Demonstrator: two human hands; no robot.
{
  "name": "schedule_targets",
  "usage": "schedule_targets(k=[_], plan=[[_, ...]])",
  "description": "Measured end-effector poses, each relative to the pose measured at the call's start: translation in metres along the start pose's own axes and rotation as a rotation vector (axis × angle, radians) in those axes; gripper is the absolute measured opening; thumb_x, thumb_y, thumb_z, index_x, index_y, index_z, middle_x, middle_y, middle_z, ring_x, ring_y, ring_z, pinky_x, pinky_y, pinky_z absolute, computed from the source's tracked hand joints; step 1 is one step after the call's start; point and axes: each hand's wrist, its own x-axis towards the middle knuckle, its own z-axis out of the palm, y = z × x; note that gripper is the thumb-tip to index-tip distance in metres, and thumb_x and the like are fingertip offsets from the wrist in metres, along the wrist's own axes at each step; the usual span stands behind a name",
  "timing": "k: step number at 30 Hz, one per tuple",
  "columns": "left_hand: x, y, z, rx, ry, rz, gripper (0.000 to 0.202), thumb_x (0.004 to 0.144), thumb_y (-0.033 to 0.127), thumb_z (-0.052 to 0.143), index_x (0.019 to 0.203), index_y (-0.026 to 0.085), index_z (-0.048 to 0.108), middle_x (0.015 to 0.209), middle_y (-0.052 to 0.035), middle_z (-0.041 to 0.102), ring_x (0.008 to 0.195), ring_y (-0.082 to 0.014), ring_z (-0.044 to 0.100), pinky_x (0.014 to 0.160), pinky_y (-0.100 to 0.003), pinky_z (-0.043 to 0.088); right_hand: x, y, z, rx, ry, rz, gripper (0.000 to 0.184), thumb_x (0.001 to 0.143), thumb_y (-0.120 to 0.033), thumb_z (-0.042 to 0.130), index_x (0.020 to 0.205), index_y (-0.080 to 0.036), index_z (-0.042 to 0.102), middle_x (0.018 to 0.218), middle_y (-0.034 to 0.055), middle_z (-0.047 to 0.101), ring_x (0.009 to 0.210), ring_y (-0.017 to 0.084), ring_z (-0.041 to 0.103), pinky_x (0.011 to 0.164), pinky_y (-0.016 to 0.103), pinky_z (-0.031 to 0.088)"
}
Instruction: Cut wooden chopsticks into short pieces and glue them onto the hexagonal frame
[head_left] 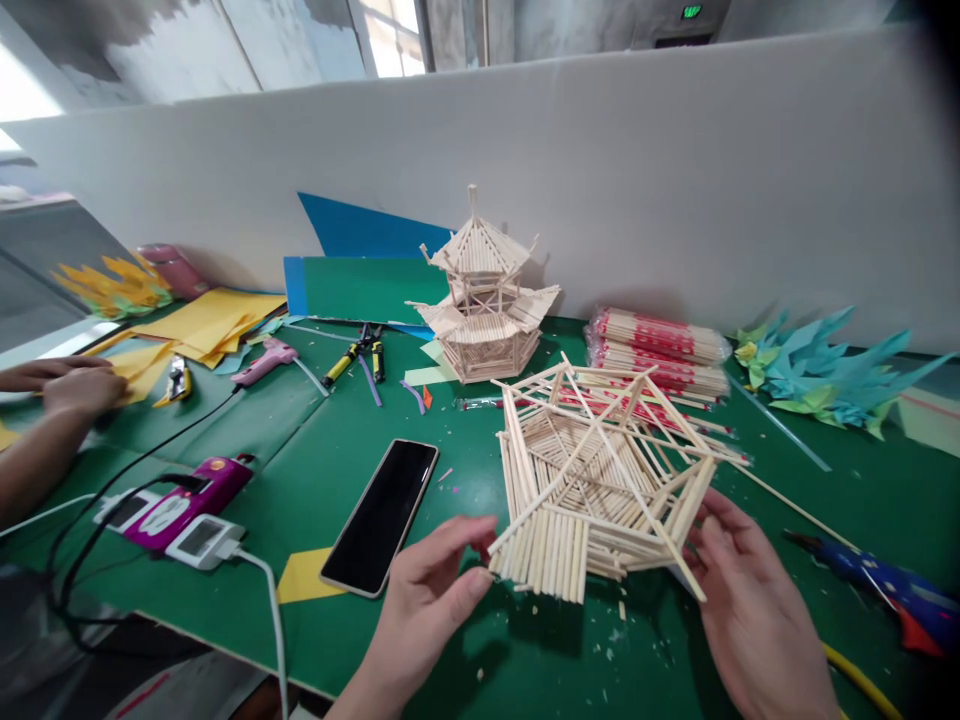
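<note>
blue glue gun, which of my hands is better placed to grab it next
Probably your right hand: it is on the side of the stick frame nearest the blue glue gun, while your left hand is at the opposite side. The right may need to release the frame first.

The single view looks from the person's head, forward and down — near the left hand (431,595) and right hand (754,605) at its lower edge, across the green table (315,485), to the white partition (637,170) beyond — with a strip of wall (551,30) along the top.
</note>
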Motion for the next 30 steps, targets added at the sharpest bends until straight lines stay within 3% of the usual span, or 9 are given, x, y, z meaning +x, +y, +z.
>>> schedule_targets(k=[3, 7, 11, 17, 22, 26, 30], plan=[[-0.004, 0.003, 0.001, -0.123, 0.112, -0.074, 0.023, 0.075, 0.021, 0.059, 0.097, 0.021, 0.066, 0.080, -0.0048, 0.065, 0.074, -0.0164, 0.056, 0.069, -0.027, 0.044, -0.001, -0.002, -0.008, 0.072, 0.092, -0.038, 0.032, 0.073, -0.030, 0.065, 0.103, -0.024, 0.056, 0.094, -0.0019, 0.057, 0.077, 0.008, 0.053, 0.063, 0.014, 0.045], [-0.003, 0.009, 0.001, -0.223, 0.262, -0.101, 0.014, 0.075, 0.014, 0.052, 0.064, 0.017, 0.060, 0.062, 0.0003, 0.054, 0.064, -0.0132, 0.049, 0.061, -0.024, 0.039, -0.001, -0.008, -0.020, 0.120, 0.187, -0.123, 0.025, 0.071, -0.024, 0.066, 0.095, -0.024, 0.060, 0.088, -0.0025, 0.057, 0.070, 0.006, 0.052, 0.060, 0.015, 0.043], [-0.006, 0.010, -0.001, -0.319, 0.369, -0.164, 0.019, 0.076, 0.014, 0.047, 0.057, 0.018, 0.047, 0.054, 0.0035, 0.044, 0.055, -0.0122, 0.044, 0.053, -0.024, 0.035, 0.002, -0.009, -0.039, 0.134, 0.245, -0.184, 0.024, 0.069, -0.023, 0.066, 0.092, -0.024, 0.060, 0.085, -0.0030, 0.056, 0.067, 0.007, 0.051, 0.057, 0.018, 0.041], [-0.023, 0.001, 0.003, -0.286, 0.361, -0.192, 0.029, 0.081, 0.022, 0.048, 0.053, 0.019, 0.040, 0.050, 0.0048, 0.036, 0.050, -0.0117, 0.038, 0.049, -0.024, 0.031, 0.000, -0.015, -0.066, 0.156, 0.315, -0.263, 0.021, 0.068, -0.021, 0.065, 0.088, -0.025, 0.061, 0.079, -0.0044, 0.056, 0.062, 0.007, 0.049, 0.058, 0.020, 0.040], [-0.050, -0.005, 0.019, -0.085, 0.175, -0.197, 0.033, 0.085, 0.028, 0.043, 0.054, 0.019, 0.042, 0.052, 0.0036, 0.039, 0.051, -0.0121, 0.038, 0.051, -0.025, 0.031, -0.019, -0.021, -0.071, 0.144, 0.344, -0.352, 0.022, 0.068, -0.018, 0.066, 0.089, -0.024, 0.061, 0.073, -0.0046, 0.056, 0.062, 0.006, 0.048, 0.058, 0.017, 0.039], [-0.060, -0.009, 0.046, 0.253, -0.192, -0.189, 0.022, 0.082, 0.025, 0.048, 0.063, 0.017, 0.053, 0.061, -0.0009, 0.052, 0.058, -0.0135, 0.048, 0.055, -0.024, 0.036, -0.044, -0.008, -0.060, -0.023, 0.309, -0.332, 0.025, 0.071, -0.024, 0.065, 0.096, -0.022, 0.058, 0.077, -0.0029, 0.056, 0.066, 0.008, 0.050, 0.059, 0.018, 0.040], [-0.058, -0.020, 0.076, 0.549, -0.464, 0.099, 0.016, 0.080, 0.021, 0.051, 0.066, 0.015, 0.058, 0.063, -0.0055, 0.061, 0.061, -0.0159, 0.055, 0.059, -0.027, 0.040, -0.064, 0.016, -0.049, -0.353, 0.070, -0.277, 0.029, 0.074, -0.033, 0.060, 0.101, -0.022, 0.054, 0.085, 0.0019, 0.057, 0.074, 0.014, 0.055, 0.062, 0.025, 0.046]])
